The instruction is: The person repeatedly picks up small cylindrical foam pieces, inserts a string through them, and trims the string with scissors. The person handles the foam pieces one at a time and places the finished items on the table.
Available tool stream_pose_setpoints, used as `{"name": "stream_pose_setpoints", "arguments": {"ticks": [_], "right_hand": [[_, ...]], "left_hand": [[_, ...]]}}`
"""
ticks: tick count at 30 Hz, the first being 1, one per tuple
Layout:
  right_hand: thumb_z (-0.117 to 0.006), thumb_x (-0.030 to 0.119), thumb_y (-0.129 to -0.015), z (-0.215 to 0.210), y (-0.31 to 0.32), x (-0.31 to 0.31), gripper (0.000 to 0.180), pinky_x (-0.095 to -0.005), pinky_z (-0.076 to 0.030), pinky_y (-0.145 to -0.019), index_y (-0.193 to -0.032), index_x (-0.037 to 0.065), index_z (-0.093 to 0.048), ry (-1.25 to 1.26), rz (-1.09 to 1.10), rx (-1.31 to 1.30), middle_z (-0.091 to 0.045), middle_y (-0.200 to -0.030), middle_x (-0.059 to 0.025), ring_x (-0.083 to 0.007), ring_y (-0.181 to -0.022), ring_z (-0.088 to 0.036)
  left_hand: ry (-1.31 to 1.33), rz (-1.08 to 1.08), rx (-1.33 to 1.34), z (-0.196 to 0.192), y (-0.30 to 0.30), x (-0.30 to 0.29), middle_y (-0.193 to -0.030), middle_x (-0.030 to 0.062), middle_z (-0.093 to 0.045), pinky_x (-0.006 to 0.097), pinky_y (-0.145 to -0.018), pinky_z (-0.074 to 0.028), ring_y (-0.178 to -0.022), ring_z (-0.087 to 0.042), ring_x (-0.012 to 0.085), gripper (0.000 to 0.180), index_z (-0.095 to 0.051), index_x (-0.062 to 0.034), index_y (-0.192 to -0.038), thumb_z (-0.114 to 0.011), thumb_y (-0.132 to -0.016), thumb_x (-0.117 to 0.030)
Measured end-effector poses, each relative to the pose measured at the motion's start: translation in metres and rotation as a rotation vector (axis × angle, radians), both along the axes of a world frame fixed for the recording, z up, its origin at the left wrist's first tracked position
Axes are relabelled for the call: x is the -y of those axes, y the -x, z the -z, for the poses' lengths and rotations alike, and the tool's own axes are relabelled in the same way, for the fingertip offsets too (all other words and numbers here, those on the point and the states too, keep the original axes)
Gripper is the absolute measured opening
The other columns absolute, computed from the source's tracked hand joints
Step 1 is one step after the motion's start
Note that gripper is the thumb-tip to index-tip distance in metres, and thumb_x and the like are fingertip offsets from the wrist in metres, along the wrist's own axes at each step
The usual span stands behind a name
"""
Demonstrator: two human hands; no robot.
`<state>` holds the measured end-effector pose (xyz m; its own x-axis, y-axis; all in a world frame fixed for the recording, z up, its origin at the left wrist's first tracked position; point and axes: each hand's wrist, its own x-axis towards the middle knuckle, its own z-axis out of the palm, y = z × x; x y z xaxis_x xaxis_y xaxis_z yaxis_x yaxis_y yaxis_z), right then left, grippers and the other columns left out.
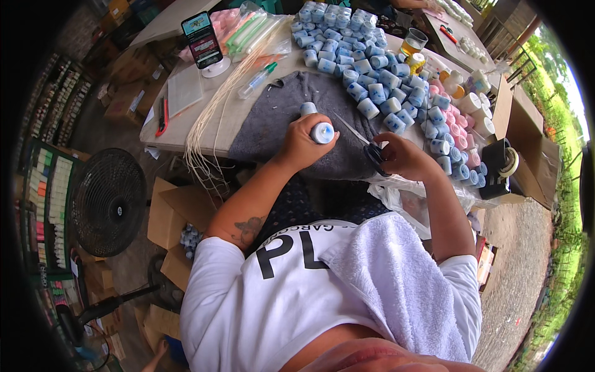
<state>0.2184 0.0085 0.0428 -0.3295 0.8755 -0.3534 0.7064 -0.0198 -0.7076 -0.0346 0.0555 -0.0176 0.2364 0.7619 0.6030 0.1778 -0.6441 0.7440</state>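
My left hand (299,144) is wrapped round a small blue-and-white candle (323,132), its round end turned up toward me. A second blue-and-white piece (307,108) shows just beyond my fingers; I cannot tell whether I hold it too. My right hand (400,154) grips a pair of scissors (352,130) by the black handles, blades pointing up and left toward the left hand. Both hands are over a dark grey cloth (263,124) at the table's near edge. A large group of blue-and-white candles (378,93) stands and lies beyond the right hand.
Pink candles (458,127) and a black tape dispenser (499,167) are at the right. Long white wicks (214,111) hang over the left edge, near a phone (203,40) on a stand, a red cutter (162,116) and a green-capped tube (257,80). A black fan (108,201) stands left.
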Motion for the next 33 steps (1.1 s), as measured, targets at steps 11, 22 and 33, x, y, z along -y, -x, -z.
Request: {"name": "stream_pose_setpoints", "arguments": {"ticks": [11, 22, 33], "right_hand": [[-0.059, 0.0, -0.09, -0.038, 0.053, 0.039, 0.046, -0.0345, -0.05, -0.086, -0.131, 0.005, -0.04, -0.779, 0.129, -1.113, -0.057, -0.116, -0.0157, -0.0262, -0.108, -0.059], [-0.054, -0.006, -0.089, -0.014, 0.083, 0.033, 0.053, -0.0348, -0.045, -0.094, -0.135, 0.007, -0.032, -0.973, 0.012, -1.078, -0.057, -0.114, -0.0156, -0.0263, -0.107, -0.058], [-0.047, -0.007, -0.092, -0.018, 0.079, 0.018, 0.051, -0.0363, -0.043, -0.098, -0.135, 0.008, -0.024, -0.834, -0.092, -0.934, -0.052, -0.122, -0.0176, -0.0266, -0.117, -0.053]], "left_hand": [[-0.018, -0.03, -0.098, -0.006, -0.012, 0.004, -0.081, 0.0144, -0.065, 0.041, -0.068, -0.052, -0.079, -0.065, 0.0349, 0.024, -0.059, -0.0044, -0.086, -0.074, -0.067, -0.006], [0.012, -0.072, -0.095, 0.0, -0.012, 0.001, -0.081, 0.0162, -0.066, 0.04, -0.068, -0.053, -0.079, -0.067, 0.0335, 0.027, -0.06, -0.0046, -0.086, -0.077, -0.065, -0.008], [0.016, -0.066, -0.074, 0.002, -0.012, -0.013, -0.079, 0.0154, -0.065, 0.039, -0.065, -0.053, -0.075, -0.067, 0.0306, 0.027, -0.061, -0.0047, -0.085, -0.078, -0.067, -0.013]]}}
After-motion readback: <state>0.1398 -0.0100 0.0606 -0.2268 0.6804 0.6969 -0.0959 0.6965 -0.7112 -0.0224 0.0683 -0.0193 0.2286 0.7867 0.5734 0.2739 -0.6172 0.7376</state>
